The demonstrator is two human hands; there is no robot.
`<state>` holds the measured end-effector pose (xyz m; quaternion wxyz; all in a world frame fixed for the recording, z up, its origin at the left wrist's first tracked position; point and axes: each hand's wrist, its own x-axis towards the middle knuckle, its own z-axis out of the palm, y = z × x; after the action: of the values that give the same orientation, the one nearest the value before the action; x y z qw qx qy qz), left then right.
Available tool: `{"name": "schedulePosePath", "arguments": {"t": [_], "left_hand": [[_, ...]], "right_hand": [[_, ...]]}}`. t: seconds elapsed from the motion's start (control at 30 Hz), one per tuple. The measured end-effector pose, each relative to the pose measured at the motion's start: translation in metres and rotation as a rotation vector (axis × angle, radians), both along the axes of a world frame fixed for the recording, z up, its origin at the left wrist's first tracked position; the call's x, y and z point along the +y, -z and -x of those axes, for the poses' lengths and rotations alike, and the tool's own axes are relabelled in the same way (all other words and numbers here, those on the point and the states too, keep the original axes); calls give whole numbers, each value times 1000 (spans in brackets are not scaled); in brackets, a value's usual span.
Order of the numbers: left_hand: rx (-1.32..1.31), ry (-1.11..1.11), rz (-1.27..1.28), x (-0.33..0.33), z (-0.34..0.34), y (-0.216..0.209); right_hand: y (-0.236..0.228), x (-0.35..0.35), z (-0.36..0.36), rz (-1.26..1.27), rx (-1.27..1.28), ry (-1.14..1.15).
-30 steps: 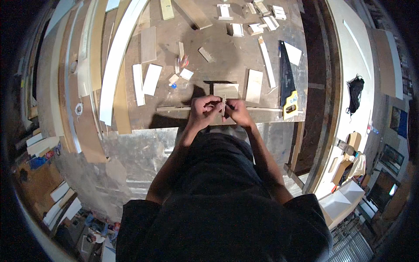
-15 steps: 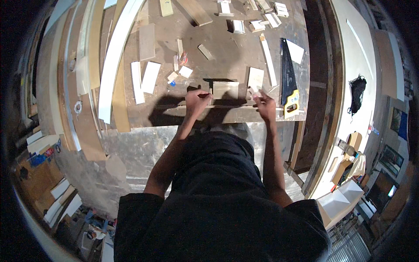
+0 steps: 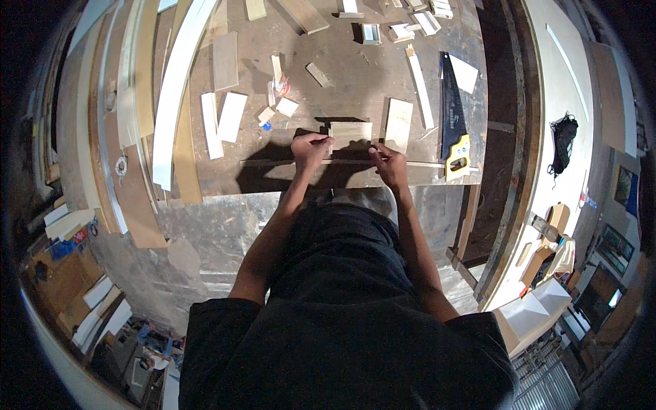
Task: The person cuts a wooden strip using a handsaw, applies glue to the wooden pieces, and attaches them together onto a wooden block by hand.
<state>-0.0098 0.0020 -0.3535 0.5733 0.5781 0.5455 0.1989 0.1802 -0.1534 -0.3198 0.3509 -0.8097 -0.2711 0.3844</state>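
Note:
A small pale wooden board (image 3: 350,132) lies near the front edge of the workbench, between my hands. At its left end my left hand (image 3: 309,147) is closed in a pinch on a thin wooden strip (image 3: 331,136), held against the board's end. My right hand (image 3: 389,165) is at the board's lower right corner with thumb and fingers pinched together; what they grip is too small to tell. Just right of the board lies a light rectangular wood piece (image 3: 398,126). Shadows of my arms darken the bench around the board.
A handsaw with a yellow handle (image 3: 457,158) lies at the right of the workbench (image 3: 273,179). Several small wood offcuts (image 3: 231,117) and little box-like pieces (image 3: 370,34) are scattered farther back. Long boards (image 3: 179,89) line the left side. A black cord bundle (image 3: 564,145) rests on the right-hand panel.
My right hand has moved left from beside the light wood piece to the board's right corner, its fingers now pinched. My left hand stays at the board's left end. The view has shifted slightly.

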Motion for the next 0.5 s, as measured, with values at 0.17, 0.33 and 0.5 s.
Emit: {"name": "schedulePosePath", "arguments": {"t": [0.17,0.33,0.5], "left_hand": [[-24,5,-33,1,0,2],[-47,29,-103,3,1,-3],[-50,72,-160,4,-4,-3]], "right_hand": [[10,-3,0,9,-1,1],[2,1,4,62,50,-13],[11,-2,4,17,2,-34]]}}
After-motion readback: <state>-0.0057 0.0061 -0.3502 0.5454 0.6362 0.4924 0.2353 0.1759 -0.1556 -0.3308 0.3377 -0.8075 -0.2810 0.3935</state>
